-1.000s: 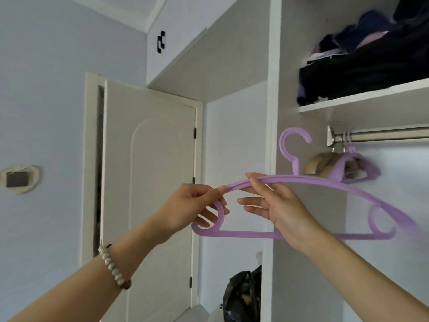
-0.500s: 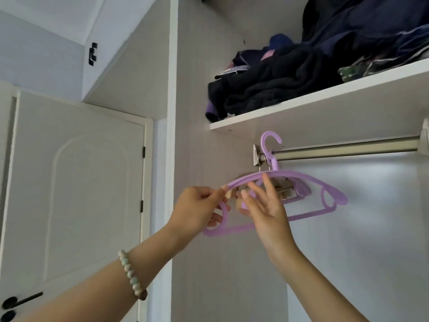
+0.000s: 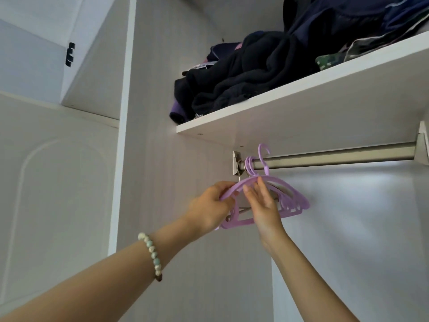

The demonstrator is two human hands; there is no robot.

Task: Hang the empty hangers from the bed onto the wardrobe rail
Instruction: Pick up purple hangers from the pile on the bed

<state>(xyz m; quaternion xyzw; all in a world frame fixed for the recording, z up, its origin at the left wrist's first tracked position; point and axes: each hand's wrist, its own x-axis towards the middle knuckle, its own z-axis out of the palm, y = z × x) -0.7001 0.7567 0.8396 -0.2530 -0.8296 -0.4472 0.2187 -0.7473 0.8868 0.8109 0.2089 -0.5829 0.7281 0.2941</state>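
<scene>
rail (image 3: 336, 157) bare rightward, hung hangers (image 3: 248, 164) crowd left end, shelf (image 3: 301, 112) close above

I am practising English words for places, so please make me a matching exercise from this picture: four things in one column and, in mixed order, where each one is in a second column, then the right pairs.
Things
1. purple hanger
2. rail
3. dark clothes
4. bead bracelet

Places
A. piled on the shelf
B. on the left wrist
C. gripped by the left hand, touched by the right hand
D. mounted under the shelf

Pairs: 1-C, 2-D, 3-A, 4-B.
</scene>
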